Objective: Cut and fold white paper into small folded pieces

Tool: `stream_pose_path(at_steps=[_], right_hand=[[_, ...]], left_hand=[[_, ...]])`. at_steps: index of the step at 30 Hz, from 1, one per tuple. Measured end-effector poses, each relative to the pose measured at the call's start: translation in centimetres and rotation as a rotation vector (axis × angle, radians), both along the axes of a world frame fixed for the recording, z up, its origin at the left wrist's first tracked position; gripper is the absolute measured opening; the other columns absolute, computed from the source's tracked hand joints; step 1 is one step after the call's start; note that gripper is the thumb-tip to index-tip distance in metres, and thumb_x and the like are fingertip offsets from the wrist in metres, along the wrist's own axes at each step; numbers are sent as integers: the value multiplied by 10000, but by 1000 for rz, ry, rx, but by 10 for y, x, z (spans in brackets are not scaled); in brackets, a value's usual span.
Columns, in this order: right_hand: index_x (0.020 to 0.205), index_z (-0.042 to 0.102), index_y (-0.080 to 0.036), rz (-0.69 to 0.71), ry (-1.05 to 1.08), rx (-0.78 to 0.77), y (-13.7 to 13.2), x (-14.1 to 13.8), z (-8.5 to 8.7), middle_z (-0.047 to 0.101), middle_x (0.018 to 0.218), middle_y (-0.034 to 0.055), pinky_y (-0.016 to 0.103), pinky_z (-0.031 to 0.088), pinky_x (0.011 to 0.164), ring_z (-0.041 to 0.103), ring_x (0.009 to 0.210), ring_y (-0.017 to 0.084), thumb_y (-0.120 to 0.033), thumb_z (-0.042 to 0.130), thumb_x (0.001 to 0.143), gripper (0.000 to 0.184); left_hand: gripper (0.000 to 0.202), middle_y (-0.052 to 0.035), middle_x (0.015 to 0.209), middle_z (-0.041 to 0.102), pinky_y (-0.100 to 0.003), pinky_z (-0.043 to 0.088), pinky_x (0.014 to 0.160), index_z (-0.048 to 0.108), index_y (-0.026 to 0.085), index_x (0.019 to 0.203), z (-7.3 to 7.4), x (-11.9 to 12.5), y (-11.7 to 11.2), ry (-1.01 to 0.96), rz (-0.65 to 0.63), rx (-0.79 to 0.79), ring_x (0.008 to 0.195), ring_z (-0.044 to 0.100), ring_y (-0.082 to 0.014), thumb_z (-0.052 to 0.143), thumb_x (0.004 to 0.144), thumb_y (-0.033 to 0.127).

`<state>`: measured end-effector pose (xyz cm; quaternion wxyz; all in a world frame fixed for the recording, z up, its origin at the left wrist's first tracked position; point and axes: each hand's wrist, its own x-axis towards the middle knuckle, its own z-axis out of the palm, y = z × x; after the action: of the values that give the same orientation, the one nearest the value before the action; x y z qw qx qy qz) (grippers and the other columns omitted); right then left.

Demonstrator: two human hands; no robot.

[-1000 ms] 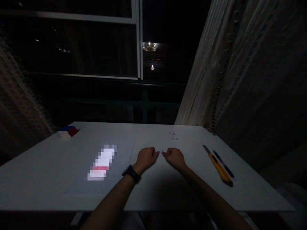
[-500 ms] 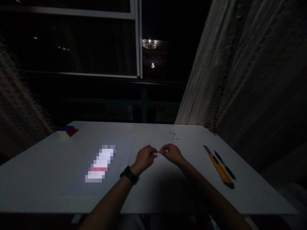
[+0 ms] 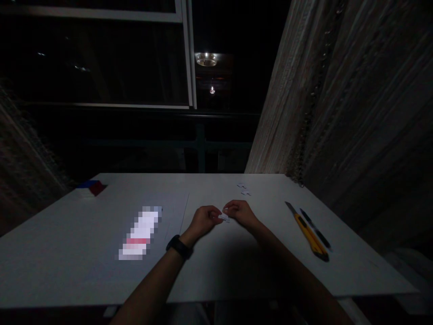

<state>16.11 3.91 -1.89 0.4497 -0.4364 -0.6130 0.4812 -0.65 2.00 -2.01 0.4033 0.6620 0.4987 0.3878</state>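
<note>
Between my hands, just above the white table [image 3: 209, 280], is a small folded piece of white paper [image 3: 224, 218]. My left hand [image 3: 204, 219], with a dark watch [image 3: 179, 247] on its wrist, pinches its left end. The fingers of my right hand [image 3: 241, 212] are closed at its upper right side; their tips partly hide the paper's edge. Beyond my right hand lie two small cut or folded paper pieces, one piece [image 3: 241, 185] behind the other [image 3: 246, 193].
To the right, a yellow utility knife [image 3: 309, 237] with its blade out lies beside a dark pen [image 3: 315, 229]. On the left, a bright pixelated rectangle [image 3: 140, 232] rests on a paper sheet [image 3: 172, 225]. A coloured cube [image 3: 89, 188] sits at the far left; curtains [image 3: 274, 104] hang behind.
My fingertips have shifted slightly on the paper, and more of it now shows below my right fingers. The whole view has moved a little with my head.
</note>
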Motion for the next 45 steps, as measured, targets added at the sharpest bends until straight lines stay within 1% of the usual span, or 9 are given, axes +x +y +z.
stream_pose_path(at_steps=[6,12,18,21,25,32,35,40,45], right_hand=[[668,596,-147,-3,155,-71,-8,1,7,587,537,-19,223,377,490,514,488,97,-324,736,524,267],[862,604,-167,24,170,-66,-10,4,8,590,560,-36,190,280,400,421,402,59,-338,731,559,370],[806,657,-161,7,92,103,-10,0,7,640,681,14,262,437,589,573,618,133,-327,677,620,250],[847,661,-170,-32,9,204,-11,-2,7,646,709,15,274,450,615,583,646,144,-320,630,670,234],[731,664,-161,-34,-105,244,-12,-1,6,651,677,23,286,457,642,592,650,159,-315,604,695,170],[710,671,-183,-91,-191,412,-14,-4,3,656,800,62,316,455,759,594,784,183,-296,637,680,122],[684,670,-187,-104,-141,368,-14,-6,1,655,780,61,320,465,728,593,755,185,-315,674,636,137],[639,675,-180,-113,52,177,-14,-7,0,664,711,44,329,469,707,594,704,185,-344,722,550,192],[599,688,-182,-123,188,55,-15,-7,-2,671,727,44,333,459,722,592,713,185,-308,752,485,181]], left_hand=[[333,-56,670,660,-253,454,618,645,97,766,9,-2,-4,-426,-1,-210,620,601,-137,776,502,255],[405,-98,767,675,-247,463,620,662,91,884,17,-4,-7,-482,4,-250,669,617,-148,767,545,286],[357,-42,631,647,-230,444,552,627,97,837,11,-1,-3,-427,41,-140,574,592,-127,750,545,261],[312,-24,603,634,-238,448,544,592,110,823,7,1,-1,-398,13,-82,562,596,-135,718,567,235],[257,-25,638,637,-236,456,555,565,124,841,7,2,0,-334,18,29,590,606,-137,663,615,198],[253,-21,760,669,-251,476,667,562,181,963,17,0,-9,-114,77,243,719,631,-146,586,712,177],[211,-20,825,678,-268,473,733,582,201,962,20,0,-14,-14,84,344,780,630,-152,565,752,206],[146,-30,869,675,-261,459,757,618,188,882,22,0,-17,79,77,424,808,618,-154,544,791,275],[268,-51,888,683,-262,435,767,658,189,878,23,-1,-18,274,28,453,830,615,-170,444,855,348]])
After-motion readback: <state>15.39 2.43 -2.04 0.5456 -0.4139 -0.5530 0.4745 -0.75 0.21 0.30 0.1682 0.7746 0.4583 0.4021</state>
